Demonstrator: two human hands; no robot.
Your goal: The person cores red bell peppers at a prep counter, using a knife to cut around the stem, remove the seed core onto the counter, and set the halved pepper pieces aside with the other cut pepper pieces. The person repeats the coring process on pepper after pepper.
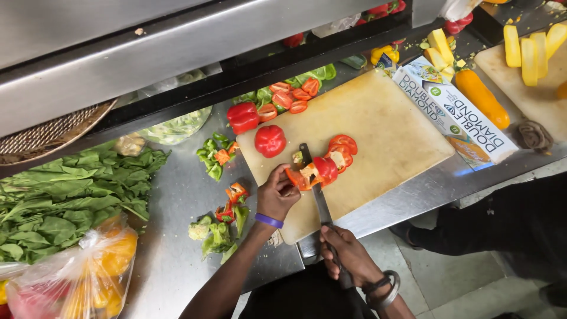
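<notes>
On a tan cutting board (378, 127) my left hand (276, 194) pinches a halved red bell pepper (313, 172), with its pale core showing. My right hand (348, 254) grips the handle of a long knife (316, 186); the blade lies across the pepper, tip pointing away from me. Cut red pepper rings (342, 147) lie just right of the blade. A whole red pepper (270, 140) sits on the board's left part, another (243, 117) just off its corner.
Pepper stems and scraps (220, 227) litter the steel counter. Spinach leaves (65, 195) and a plastic bag of peppers (88, 272) lie left. A printed carton (452, 109) and a second board with yellow slices (531, 53) are right. A dark-clothed person (514, 224) stands right.
</notes>
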